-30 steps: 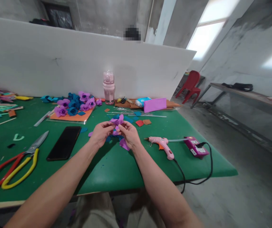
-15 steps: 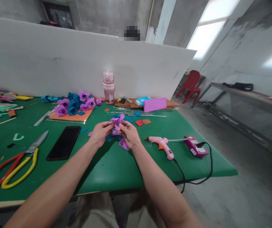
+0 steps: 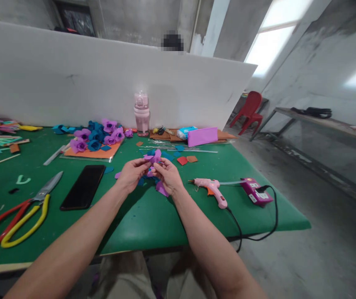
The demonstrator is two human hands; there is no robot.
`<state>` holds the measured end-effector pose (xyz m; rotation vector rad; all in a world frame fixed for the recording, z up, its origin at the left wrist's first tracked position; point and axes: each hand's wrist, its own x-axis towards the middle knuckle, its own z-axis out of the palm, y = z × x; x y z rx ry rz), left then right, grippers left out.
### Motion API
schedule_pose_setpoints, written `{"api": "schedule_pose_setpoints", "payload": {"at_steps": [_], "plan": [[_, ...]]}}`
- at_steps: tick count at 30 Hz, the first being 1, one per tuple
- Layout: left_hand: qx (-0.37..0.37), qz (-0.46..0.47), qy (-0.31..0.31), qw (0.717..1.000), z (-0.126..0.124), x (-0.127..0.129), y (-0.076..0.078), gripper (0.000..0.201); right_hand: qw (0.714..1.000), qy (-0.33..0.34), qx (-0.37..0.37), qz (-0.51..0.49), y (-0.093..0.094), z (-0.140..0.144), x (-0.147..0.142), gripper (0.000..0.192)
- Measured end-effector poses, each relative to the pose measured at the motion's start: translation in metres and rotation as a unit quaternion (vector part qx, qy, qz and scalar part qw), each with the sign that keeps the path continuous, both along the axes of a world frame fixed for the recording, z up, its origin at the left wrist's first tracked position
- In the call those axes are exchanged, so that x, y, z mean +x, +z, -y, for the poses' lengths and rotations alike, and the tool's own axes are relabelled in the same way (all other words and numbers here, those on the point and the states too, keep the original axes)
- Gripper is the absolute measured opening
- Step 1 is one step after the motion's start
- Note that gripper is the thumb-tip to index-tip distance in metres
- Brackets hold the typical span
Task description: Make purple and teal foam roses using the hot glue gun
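Note:
Between my two hands is a purple paper flower (image 3: pixel 155 156) with a dark blue centre. My left hand (image 3: pixel 132 174) pinches its left side with thumb and forefinger, and my right hand (image 3: pixel 168 176) grips it from the right and below. Beneath the hands lie loose purple petals (image 3: pixel 162 189) and blue petals, partly hidden. A pink hot glue gun (image 3: pixel 210 189) rests to the right of my right hand, a glue stick in its back end. To the left of my left hand lies a black phone (image 3: pixel 84 187).
Large scissors (image 3: pixel 31 209) lie at the left. Finished purple and blue flowers (image 3: pixel 95 135) sit on orange sheets at the back left. A pink bottle (image 3: pixel 142 114) stands against the white board (image 3: pixel 103 83). The gun's cord runs past the table edge to a purple power strip (image 3: pixel 255 192).
My fingers have shifted slightly on the purple flower, and its blue centre now shows more. The other things on the table stay where they were.

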<state>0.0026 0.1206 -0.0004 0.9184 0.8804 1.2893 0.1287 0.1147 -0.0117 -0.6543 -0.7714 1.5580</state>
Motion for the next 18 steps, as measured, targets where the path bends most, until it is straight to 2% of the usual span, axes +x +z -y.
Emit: {"api": "schedule_pose_setpoints", "payload": {"at_steps": [5,12,18], "plan": [[-0.013,-0.004,-0.032,0.999,0.0023,0.0011,0.0027,0.032,1.000,-0.007,0.008,0.010,-0.0017,0.0002,-0.0005,0.042],[-0.020,0.012,-0.005,1.000,0.0011,0.0011,0.0018,0.028,0.999,-0.022,0.017,0.027,-0.0024,0.0013,-0.0044,0.037],[-0.025,0.016,0.007,1.000,-0.0014,0.0018,-0.0008,0.032,0.995,-0.069,0.042,0.060,-0.0069,-0.0004,-0.0098,0.031]]}}
